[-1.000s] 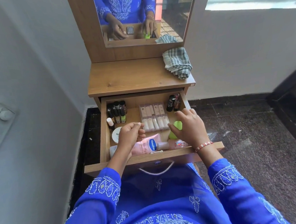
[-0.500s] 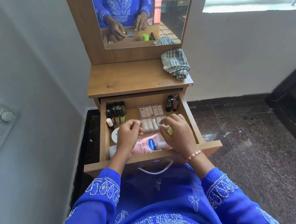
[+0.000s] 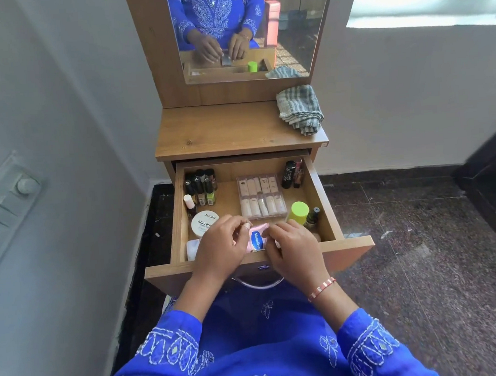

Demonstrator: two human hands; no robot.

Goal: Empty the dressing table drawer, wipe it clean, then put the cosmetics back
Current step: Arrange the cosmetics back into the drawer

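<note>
We find the open wooden drawer (image 3: 314, 183) stocked. Our left hand (image 3: 220, 247) and right hand (image 3: 292, 250) each close a grip on the pink Vaseline lotion tube (image 3: 257, 238) at its front; a green-capped bottle (image 3: 298, 212) stands right.

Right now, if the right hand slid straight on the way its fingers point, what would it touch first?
The right hand points left and away, fingers already on the pink Vaseline tube. Going further, it would likely meet the left hand gripping the tube's other side, though depth between them is hard to judge.
</note>
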